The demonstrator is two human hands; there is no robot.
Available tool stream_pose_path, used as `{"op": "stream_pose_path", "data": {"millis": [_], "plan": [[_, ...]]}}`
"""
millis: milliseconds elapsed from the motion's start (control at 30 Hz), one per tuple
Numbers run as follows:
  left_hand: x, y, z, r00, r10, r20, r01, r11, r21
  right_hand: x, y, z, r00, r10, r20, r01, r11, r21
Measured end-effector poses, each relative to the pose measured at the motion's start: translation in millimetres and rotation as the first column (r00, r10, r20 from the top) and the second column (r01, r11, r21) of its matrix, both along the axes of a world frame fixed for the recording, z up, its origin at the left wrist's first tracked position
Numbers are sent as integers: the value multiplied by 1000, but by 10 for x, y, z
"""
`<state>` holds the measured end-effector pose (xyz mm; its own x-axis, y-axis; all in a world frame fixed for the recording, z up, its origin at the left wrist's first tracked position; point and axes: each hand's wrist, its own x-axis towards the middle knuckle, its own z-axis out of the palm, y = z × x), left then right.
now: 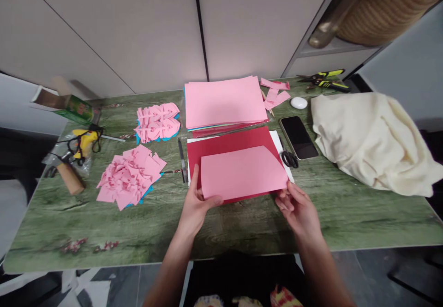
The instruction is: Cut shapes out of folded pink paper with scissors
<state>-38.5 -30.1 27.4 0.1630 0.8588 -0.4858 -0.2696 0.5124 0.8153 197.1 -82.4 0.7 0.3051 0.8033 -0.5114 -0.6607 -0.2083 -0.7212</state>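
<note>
A pink sheet of paper (pixel 242 171) with a slanted upper right corner is held between both hands above a red sheet (pixel 228 141). My left hand (pixel 198 201) grips its lower left corner, thumb on top. At the lower right corner, my right hand (pixel 296 205) pinches the sheet between thumb and fingers. Under the red sheet, white paper (pixel 276 141) shows at the edges. Black-handled scissors (pixel 290 159) lie at its right side, their blades hidden. Just behind rests a stack of pink paper (pixel 223 103).
Left are a pink cut-paper pile (pixel 129 177), pink cut-out shapes (pixel 158 123), a black pen (pixel 182 160), a yellow glue gun (pixel 85 143) and a small box (pixel 72 106). Right are a phone (pixel 298 137), a white oval object (pixel 298 103), pliers (pixel 325 81) and cream cloth (pixel 370 141).
</note>
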Motion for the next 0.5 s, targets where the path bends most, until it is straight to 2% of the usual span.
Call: {"op": "stream_pose_path", "data": {"millis": [67, 133, 200, 267, 400, 500], "plan": [[-3, -9, -24, 1000, 23, 10, -23, 1000, 7, -12, -3, 3, 998, 58, 6, -58, 998, -17], [2, -25, -53, 999, 33, 13, -33, 999, 15, -60, -13, 8, 984, 180, -11, -180, 983, -21], [27, -47, -82, 1000, 16, 20, -16, 1000, 11, -154, -30, 1, 943, 333, -12, -333, 943, 0], [74, -73, -107, 999, -23, 38, 24, 1000, -7, -288, -43, -27, 901, 432, 39, -433, 901, 6], [164, -110, -131, 993, -58, 100, 61, 998, -23, -523, -12, -104, 916, 370, 157, -362, 929, -75], [159, -108, -140, 993, -56, 102, 57, 998, -3, -555, 43, -121, 919, 347, 187, -338, 938, -80]]}}
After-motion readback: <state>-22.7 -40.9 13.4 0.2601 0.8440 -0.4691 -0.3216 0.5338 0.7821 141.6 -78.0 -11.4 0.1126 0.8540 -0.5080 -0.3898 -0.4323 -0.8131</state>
